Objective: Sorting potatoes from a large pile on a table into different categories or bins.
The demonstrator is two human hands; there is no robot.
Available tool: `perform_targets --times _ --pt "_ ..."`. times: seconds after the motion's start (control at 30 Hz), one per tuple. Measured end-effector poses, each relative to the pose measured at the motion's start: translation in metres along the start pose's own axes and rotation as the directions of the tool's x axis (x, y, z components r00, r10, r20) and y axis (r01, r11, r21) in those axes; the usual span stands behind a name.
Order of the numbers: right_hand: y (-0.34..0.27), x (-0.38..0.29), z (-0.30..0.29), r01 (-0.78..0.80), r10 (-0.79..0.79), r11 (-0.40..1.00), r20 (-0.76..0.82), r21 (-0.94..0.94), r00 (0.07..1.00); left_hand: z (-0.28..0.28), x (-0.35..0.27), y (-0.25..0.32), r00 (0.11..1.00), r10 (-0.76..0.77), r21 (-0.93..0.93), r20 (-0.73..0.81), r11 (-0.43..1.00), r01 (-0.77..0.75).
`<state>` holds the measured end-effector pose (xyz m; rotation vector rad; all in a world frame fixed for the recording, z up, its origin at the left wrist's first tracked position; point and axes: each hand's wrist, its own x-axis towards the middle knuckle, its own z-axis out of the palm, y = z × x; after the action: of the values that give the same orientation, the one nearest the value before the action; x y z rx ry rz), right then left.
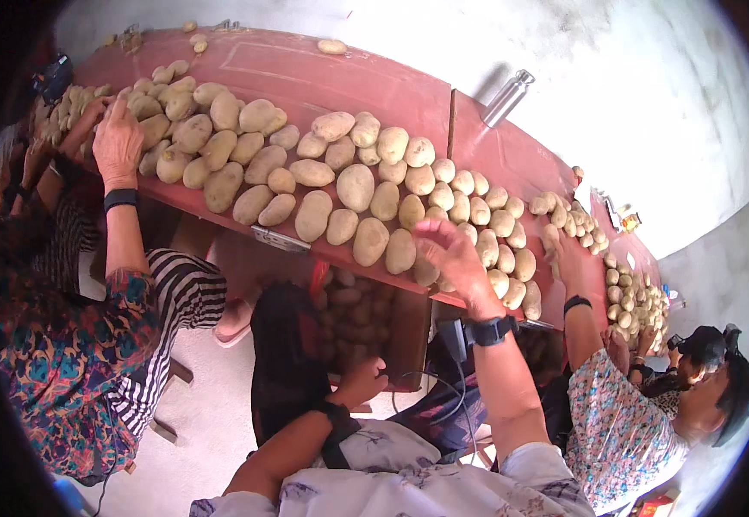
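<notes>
Several rows of potatoes point(355, 187) lie on the red table point(400, 84) before me. My right hand point(450, 258) is at the front edge, its thumb and fingers apart over the nearest row. One potato point(425, 270) sits directly under those fingers; whether they touch it is unclear. A dark watch point(492, 331) is on that wrist. My left hand point(363, 381) is low, above my lap and in front of an open drawer, with its fingers bent; what lies inside them is hidden. More potatoes point(348, 316) fill the shadowed drawer point(416, 336).
Co-workers' hands reach over potatoes at left point(119, 145) and right point(565, 265). A steel flask point(507, 98) stands near the table's far edge. A lone potato point(332, 46) lies at the back. A cable point(464, 388) hangs beside my right forearm.
</notes>
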<state>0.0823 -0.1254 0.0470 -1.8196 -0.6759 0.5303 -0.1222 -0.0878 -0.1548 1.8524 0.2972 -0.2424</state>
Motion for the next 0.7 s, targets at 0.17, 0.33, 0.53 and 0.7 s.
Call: perform_targets --times 0.17,0.33,0.53,0.7 --pt "-0.005 0.062 -0.013 0.104 -0.117 0.986 -0.092 -0.131 0.989 -0.004 -0.004 0.010 0.999 0.030 0.019 -0.038 0.999 -0.029" --pt "-0.009 0.122 -0.022 -0.042 -0.049 0.905 -0.201 -0.424 0.978 -0.013 -0.007 0.020 0.998 0.031 -0.004 -0.056 1.000 -0.031" --pt "-0.004 0.168 -0.008 -0.053 -0.247 0.518 -0.208 -0.854 0.946 -0.025 -0.009 0.027 0.999 -0.016 0.008 -0.038 1.000 0.017" --pt "0.010 0.190 -0.007 -0.175 -0.141 0.400 -0.249 -0.900 0.958 -0.025 -0.008 0.022 0.999 -0.027 0.005 -0.042 1.000 0.027"
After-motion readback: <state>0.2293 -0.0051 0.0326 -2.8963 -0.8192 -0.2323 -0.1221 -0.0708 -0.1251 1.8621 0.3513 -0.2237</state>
